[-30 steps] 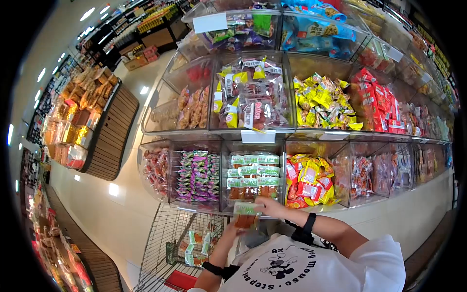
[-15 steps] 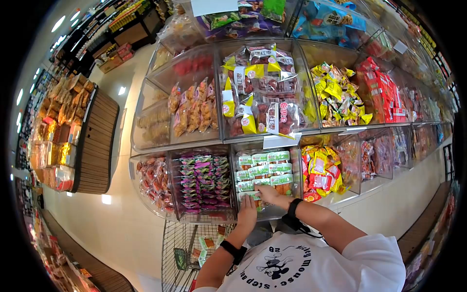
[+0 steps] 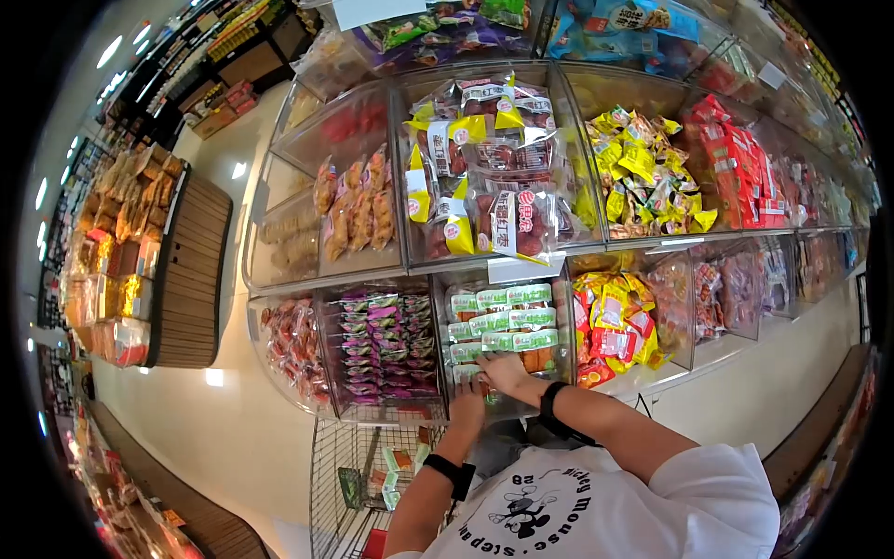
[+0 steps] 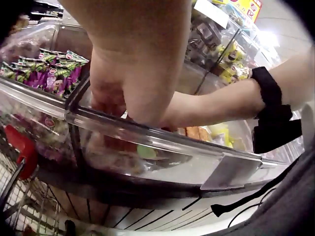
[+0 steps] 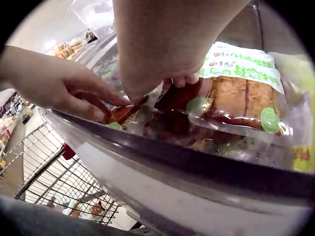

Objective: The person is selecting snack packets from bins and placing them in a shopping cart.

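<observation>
Both hands reach into a clear bin of flat snack packets (image 3: 507,321) with white-and-green labels and brown blocks inside. My right hand (image 3: 507,374) is over the front rows; in the right wrist view its curled fingers (image 5: 183,81) grip a dark brown packet (image 5: 170,101) beside a labelled packet (image 5: 241,93). My left hand (image 3: 467,407) dips over the bin's front wall, left of the right hand. Its thumb and fingers pinch the end of a brown packet (image 5: 120,114) in the right wrist view. Hands hide part of both packets.
A wire cart (image 3: 345,475) with several green-labelled packets stands below at left. Purple packets (image 3: 386,345) fill the bin to the left, yellow-and-red bags (image 3: 615,321) the one to the right. Bagged dates (image 3: 494,177) lie in the tier above. A wooden display (image 3: 191,270) stands far left.
A second ago both hands held one packet above the cart, in front of the bin. They then moved forward into the bin, and since then the left hand has reached in beside the right.
</observation>
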Available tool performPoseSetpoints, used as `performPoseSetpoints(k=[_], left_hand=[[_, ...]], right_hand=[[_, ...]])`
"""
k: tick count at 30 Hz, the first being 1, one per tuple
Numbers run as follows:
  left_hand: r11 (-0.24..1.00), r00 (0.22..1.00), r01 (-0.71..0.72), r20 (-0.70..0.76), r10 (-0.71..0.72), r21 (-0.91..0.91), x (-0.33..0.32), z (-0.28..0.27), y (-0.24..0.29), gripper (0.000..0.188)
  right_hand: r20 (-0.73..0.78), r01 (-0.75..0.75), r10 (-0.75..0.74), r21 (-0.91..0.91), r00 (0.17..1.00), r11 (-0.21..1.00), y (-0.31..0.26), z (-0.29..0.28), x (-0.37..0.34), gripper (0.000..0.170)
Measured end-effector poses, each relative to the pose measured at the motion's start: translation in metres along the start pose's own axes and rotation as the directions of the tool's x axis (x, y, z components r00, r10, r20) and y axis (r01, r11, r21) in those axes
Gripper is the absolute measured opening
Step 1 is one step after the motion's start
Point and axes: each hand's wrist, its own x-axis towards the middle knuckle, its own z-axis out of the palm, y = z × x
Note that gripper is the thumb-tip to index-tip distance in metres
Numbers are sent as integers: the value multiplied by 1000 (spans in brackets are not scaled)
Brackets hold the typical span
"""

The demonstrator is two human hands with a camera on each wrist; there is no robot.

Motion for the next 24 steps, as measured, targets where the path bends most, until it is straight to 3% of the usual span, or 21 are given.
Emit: performPoseSetpoints(k=[6,7,10,12,14,16,19,24], left_hand=[[978,988,114,-87,-131,-172,-3,9,6,45],[968,981,134,-107,-159,-210,-6,10,7,44],[977,919,40,-376,-119,-211,-27,4,18,40],[968,913,42,-384,-137,-246,-44,-8,30,40],[971,904,39,-406,-134,-234,-61,-20,41,42],[935,898,25,-404,-177,-353,-78,-26,46,43],[904,873,6,-439,-213,-428,-103,-16,37,45],[858,836,58,-444,-321,-510,-165,0,5,39]], right_hand=[[49,-57,52,98,997,994,-2,-18,-5,34],[-18,-14,16,89,1000,996,2,-15,-6,35],[-168,58,-60,-14,984,998,12,-6,-14,36],[-222,40,-78,-170,972,985,13,-7,-18,36],[-180,78,-109,-172,978,982,13,-5,-23,32],[-174,142,-178,-199,969,970,14,-6,-26,29],[-126,189,-213,-184,969,965,18,-10,-27,28],[-166,227,-217,40,962,973,20,-31,-25,27]])
